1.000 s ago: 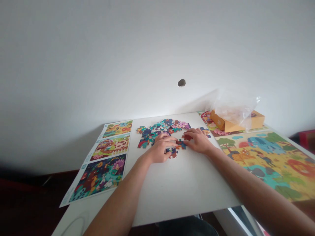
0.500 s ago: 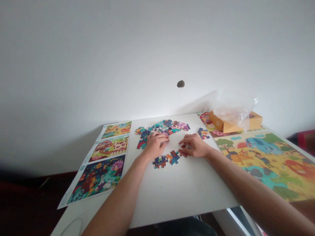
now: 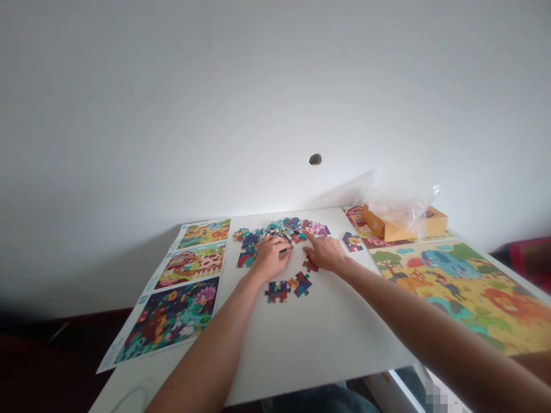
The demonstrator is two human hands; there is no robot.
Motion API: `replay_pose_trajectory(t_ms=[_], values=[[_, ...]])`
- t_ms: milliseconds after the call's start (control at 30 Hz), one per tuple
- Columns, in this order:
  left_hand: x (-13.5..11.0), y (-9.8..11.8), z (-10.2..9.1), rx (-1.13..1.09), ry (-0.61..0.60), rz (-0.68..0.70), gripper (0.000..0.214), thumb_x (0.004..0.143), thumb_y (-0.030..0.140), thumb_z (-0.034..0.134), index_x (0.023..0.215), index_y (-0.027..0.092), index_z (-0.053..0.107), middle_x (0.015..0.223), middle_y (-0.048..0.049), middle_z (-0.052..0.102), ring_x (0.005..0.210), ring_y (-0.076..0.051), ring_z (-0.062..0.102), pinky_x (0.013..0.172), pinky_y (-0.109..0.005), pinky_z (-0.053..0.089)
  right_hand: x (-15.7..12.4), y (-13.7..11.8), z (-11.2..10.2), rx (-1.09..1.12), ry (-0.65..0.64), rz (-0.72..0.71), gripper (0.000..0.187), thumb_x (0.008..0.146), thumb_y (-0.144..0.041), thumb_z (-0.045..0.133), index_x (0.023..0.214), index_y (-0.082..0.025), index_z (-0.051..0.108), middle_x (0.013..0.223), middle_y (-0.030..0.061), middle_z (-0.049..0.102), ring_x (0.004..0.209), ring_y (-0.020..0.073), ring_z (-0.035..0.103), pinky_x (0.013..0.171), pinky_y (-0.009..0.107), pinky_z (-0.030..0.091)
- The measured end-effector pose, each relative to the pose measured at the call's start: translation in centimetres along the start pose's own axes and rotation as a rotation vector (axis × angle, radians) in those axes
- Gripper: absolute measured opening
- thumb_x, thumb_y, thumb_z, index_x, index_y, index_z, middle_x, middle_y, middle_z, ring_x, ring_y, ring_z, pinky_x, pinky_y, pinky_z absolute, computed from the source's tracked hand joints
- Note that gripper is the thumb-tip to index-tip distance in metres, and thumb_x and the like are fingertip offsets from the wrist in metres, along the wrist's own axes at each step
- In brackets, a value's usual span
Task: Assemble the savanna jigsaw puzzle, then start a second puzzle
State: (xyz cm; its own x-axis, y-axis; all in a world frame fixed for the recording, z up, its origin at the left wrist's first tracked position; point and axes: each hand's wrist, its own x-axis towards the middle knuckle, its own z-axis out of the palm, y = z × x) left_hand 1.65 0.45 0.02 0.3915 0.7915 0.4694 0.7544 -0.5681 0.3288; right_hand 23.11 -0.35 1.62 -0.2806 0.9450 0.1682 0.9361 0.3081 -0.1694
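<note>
A heap of loose colourful puzzle pieces (image 3: 282, 228) lies at the far side of the white table (image 3: 314, 332). My left hand (image 3: 269, 258) rests at the near edge of the heap with its fingers curled down on the pieces. My right hand (image 3: 323, 251) reaches into the heap's right side, forefinger stretched forward onto a piece, the other fingers bent. Two joined pieces (image 3: 287, 287) lie just in front of both hands. A dark red piece (image 3: 310, 265) sits under my right wrist.
A sheet of three reference pictures (image 3: 181, 287) lies at the left. A finished animal puzzle (image 3: 456, 281) covers the right side. Behind it stand an orange box (image 3: 402, 223) and a clear plastic bag (image 3: 400, 198). A single piece (image 3: 352, 241) lies apart.
Both hands left the joined pieces in front and moved forward to the heap. My right hand slid left and reached into the pile.
</note>
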Motion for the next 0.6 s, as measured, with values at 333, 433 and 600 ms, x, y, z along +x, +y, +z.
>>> replay_pose_trajectory(t_ms=[333,433,600], values=[[0.2,0.5,0.6,0.038,-0.03,0.004,0.025,0.086,0.02,0.06,0.103,0.028,0.076,0.121,-0.0027,0.067,0.113,-0.026,0.052,0.102,-0.045,0.039,-0.1,0.1,-0.1,-0.042,0.174,0.096,0.027,0.094,-0.034,0.052,0.107,-0.019,0.07,0.112,0.014,0.067,0.105,0.0268,0.06,0.089,0.037,0.043],[0.2,1.1,0.7,0.065,-0.114,0.045,0.036,0.089,0.02,0.055,0.119,0.035,0.07,0.137,0.0033,0.061,0.125,-0.03,0.045,0.106,-0.051,0.032,0.4,0.4,0.1,0.019,0.194,-0.061,0.035,0.095,-0.04,0.051,0.127,-0.028,0.062,0.136,0.0093,0.058,0.125,0.0279,0.048,0.101,0.045,0.036],[0.1,1.4,0.5,0.075,-0.145,-0.021,0.033,0.093,0.033,0.054,0.123,0.035,0.067,0.137,0.0034,0.061,0.125,-0.032,0.043,0.106,-0.052,0.03,1.4,1.1,0.6,0.055,0.148,0.046,0.027,0.095,-0.038,0.049,0.103,-0.024,0.072,0.117,0.0094,0.067,0.12,0.0285,0.05,0.11,0.055,0.02]])
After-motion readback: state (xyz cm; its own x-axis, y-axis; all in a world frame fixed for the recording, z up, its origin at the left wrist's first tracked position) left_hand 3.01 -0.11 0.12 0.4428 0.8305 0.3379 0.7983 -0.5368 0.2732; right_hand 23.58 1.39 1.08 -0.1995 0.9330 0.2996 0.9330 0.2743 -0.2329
